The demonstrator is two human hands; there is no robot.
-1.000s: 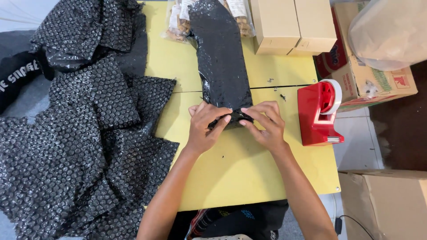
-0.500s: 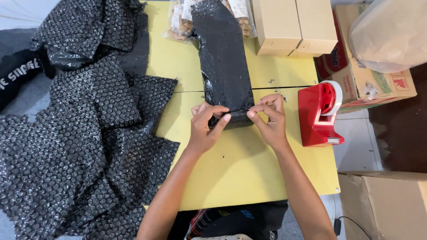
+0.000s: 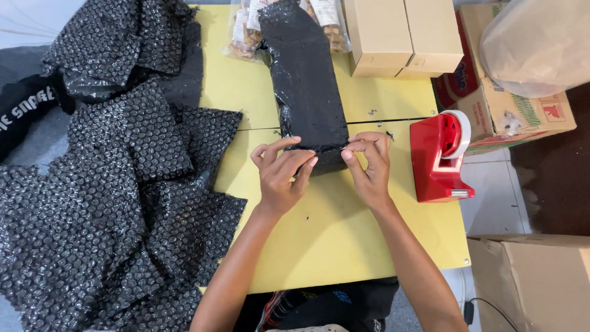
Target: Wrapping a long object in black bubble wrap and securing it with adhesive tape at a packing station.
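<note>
Both hands, left [image 3: 279, 175] & right [image 3: 369, 163], pressing black bubble-wrapped parcel [image 3: 307, 86], red tape dispenser [image 3: 439, 157] nearby
</note>
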